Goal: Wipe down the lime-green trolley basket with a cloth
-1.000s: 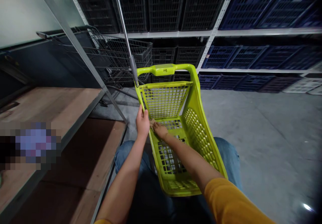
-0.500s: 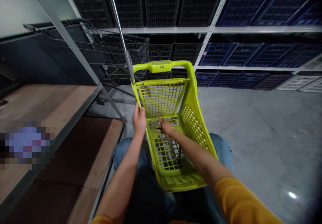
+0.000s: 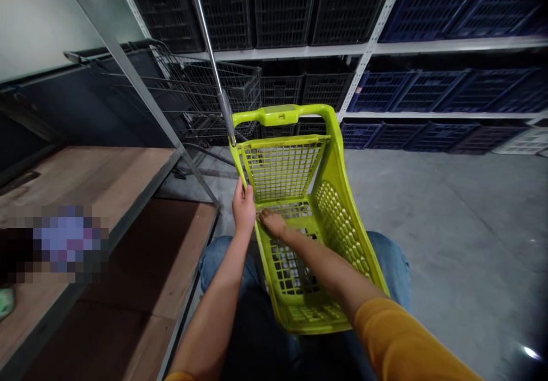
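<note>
A yellow-green plastic shopping basket (image 3: 351, 198) stands between my knees, tilted, with a metal pull rod (image 3: 208, 38) rising from its far left corner. My left hand (image 3: 244, 209) is closed around the basket's left rim, below the rod. Inside the basket, my right hand (image 3: 272, 222) presses a tan cloth (image 3: 258, 215) against the inner left wall near the floor grid. Most of the cloth is hidden by the fingers and the rim.
A wooden shelf with a metal frame (image 3: 137, 164) stands close on my left, a blurred patch (image 3: 68, 238) on its top board. Behind the basket are a dark wire shopping cart (image 3: 205, 84) and racks of black crates (image 3: 282, 12) and blue crates (image 3: 440, 89). Grey floor (image 3: 449, 209) lies to the right.
My right hand has moved left with the cloth, from the basket's floor to its left wall. My left hand keeps its hold on the rim. The view has shifted slightly left.
</note>
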The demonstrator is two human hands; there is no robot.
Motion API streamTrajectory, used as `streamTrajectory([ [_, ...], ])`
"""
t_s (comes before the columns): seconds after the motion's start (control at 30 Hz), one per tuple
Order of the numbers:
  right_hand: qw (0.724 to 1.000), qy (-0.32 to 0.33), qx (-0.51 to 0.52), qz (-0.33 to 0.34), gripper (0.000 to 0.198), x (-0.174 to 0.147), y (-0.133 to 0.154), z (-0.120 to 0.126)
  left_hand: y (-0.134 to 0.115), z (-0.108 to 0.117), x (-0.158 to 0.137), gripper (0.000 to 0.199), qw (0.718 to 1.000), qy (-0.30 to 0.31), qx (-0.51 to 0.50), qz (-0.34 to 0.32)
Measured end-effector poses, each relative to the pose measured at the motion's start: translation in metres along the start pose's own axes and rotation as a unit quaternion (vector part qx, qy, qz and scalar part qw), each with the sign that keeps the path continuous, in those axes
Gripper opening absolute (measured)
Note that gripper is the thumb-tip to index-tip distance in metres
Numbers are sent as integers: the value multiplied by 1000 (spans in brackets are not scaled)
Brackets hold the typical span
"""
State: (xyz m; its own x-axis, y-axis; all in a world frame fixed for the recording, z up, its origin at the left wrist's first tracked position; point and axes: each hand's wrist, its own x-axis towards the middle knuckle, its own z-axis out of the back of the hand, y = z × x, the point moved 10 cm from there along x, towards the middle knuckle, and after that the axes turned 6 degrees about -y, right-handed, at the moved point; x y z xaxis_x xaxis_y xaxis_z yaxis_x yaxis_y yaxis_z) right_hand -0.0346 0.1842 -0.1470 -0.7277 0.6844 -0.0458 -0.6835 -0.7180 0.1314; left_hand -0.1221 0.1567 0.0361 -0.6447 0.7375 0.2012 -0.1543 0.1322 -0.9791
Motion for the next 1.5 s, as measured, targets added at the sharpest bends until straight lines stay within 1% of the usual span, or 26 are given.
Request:
streamTrajectory([
  [0.13, 1000, -1, -15, 11, 35, 17, 9, 5, 2, -1, 1, 48, 1000, -5, 2, 10],
  [0.2, 1000, 4, -21, 11, 36, 15, 2, 6, 2, -1, 1, 48, 1000, -4, 7, 10],
  [0.23, 1000, 6, -26, 4, 36, 11, -8, 8, 1, -1, 1, 47, 1000, -1, 10, 9],
  [0.27, 999, 9, -31, -10, 37, 6, -21, 10, 1, -1, 1, 47, 1000, 4, 12, 6],
  [0.33, 997, 13, -43, -54, 37, -11, -59, 17, -1, -2, 1, 47, 1000, 13, 11, 2],
  [0.47, 982, 19, -63, -177, 35, -53, -140, 33, -5, -4, -1, 47, 1000, 17, 3, -4],
  [0.53, 970, 18, -61, -236, 36, -66, -161, 37, -5, -4, -1, 46, 1000, 13, 0, -4],
  [0.57, 964, 18, -55, -260, 37, -68, -162, 36, -5, -5, -1, 46, 1000, 13, -3, -3],
  [0.6, 960, 18, -45, -275, 38, -66, -156, 35, -4, -5, -1, 46, 1000, 14, -7, -1],
  [0.63, 959, 17, -32, -280, 39, -59, -143, 31, -3, -6, -1, 46, 1000, 15, -10, 2],
  [0.67, 962, 15, -15, -273, 39, -49, -123, 27, -2, -6, -1, 46, 1000, 14, -12, 4],
  [0.8, 983, 10, 67, -173, 35, -5, -23, 8, 1, -3, 1, 47, 1000, 8, 0, 5],
  [0.83, 985, 13, 84, -150, 33, 0, -7, 5, 2, -2, 2, 48, 1000, 10, 4, 4],
  [0.87, 986, 17, 99, -133, 32, 2, 3, 3, 1, -2, 3, 49, 1000, 13, 8, 2],
  [0.9, 986, 23, 111, -122, 29, 0, 4, 3, 1, -2, 3, 49, 1000, 17, 12, -1],
  [0.93, 985, 29, 120, -121, 27, -5, -3, 3, 1, -2, 4, 50, 1000, 19, 18, -5],
  [1.0, 981, 39, 125, -145, 29, -22, -37, 7, 0, -2, 4, 50, 999, 15, 30, -11],
  [1.1, 963, 39, 103, -246, 43, -57, -107, 16, -1, -5, 4, 49, 999, 14, 33, -15],
  [1.17, 947, 32, 86, -307, 46, -76, -134, 21, -2, -9, 4, 48, 999, 20, 24, -20],
  [1.2, 941, 26, 80, -327, 45, -81, -138, 22, -3, -10, 4, 48, 999, 23, 21, -22],
  [1.23, 939, 20, 82, -332, 44, -82, -134, 23, -3, -12, 4, 48, 999, 25, 18, -24],
  [1.27, 943, 18, 93, -320, 44, -78, -123, 22, -3, -13, 4, 48, 999, 26, 16, -24],
  [1.33, 956, 26, 135, -259, 43, -60, -86, 18, -3, -14, 5, 49, 999, 30, 15, -26],
  [1.4, 966, 53, 175, -183, 41, -43, -42, 11, -3, -17, 9, 48, 999, 37, 18, -30],
  [1.43, 968, 71, 184, -153, 38, -38, -24, 8, -3, -17, 11, 47, 998, 40, 22, -34],
  [1.5, 971, 110, 181, -112, 31, -38, 1, 1, -3, -19, 18, 47, 998, 43, 35, -44],
])
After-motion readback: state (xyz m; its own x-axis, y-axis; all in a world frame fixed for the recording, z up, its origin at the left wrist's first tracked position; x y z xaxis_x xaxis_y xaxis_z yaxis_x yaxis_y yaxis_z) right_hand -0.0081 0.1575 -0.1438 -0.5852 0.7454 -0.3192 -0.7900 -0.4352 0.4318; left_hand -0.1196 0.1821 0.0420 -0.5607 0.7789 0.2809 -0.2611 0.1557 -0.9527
